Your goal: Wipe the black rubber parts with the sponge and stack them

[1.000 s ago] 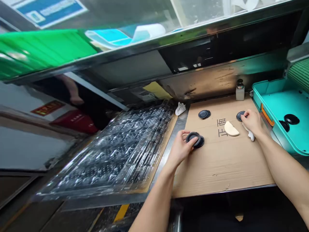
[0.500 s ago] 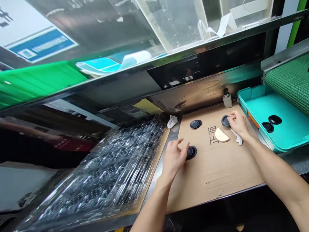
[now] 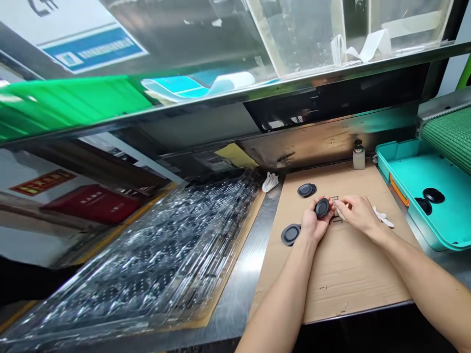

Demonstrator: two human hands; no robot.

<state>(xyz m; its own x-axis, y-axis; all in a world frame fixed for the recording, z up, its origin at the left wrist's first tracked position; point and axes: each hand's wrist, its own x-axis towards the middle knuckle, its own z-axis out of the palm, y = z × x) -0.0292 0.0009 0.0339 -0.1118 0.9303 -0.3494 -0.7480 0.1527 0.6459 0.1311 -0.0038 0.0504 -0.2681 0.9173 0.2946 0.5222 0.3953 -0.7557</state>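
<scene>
My left hand (image 3: 312, 224), palm up, is closed round a black oval disc (image 3: 322, 208) whose recessed face points toward me. Close beside it, my right hand (image 3: 359, 214) pinches a cream half-round sponge (image 3: 342, 211), mostly hidden by the fingers. Both hands are above a cardboard sheet (image 3: 353, 274) with printed characters. More black discs lie on the cardboard: an overlapping group (image 3: 306, 190) farther back, and another group (image 3: 290, 235) left of my left wrist. A small white cloth piece (image 3: 383, 217) rests to the right of my right hand.
Clear plastic trays (image 3: 147, 250) are stacked at the left. A small bottle (image 3: 359, 158) stands at the cardboard's back edge, and a crumpled white cloth (image 3: 270, 182) at its back left. On the right, a teal bin (image 3: 456, 215) holds black discs below a green conveyor belt (image 3: 451, 132).
The disc that my right hand held is now in my left hand, which has moved right. My right hand has taken hold of the sponge from the cardboard. The camera view has shifted.
</scene>
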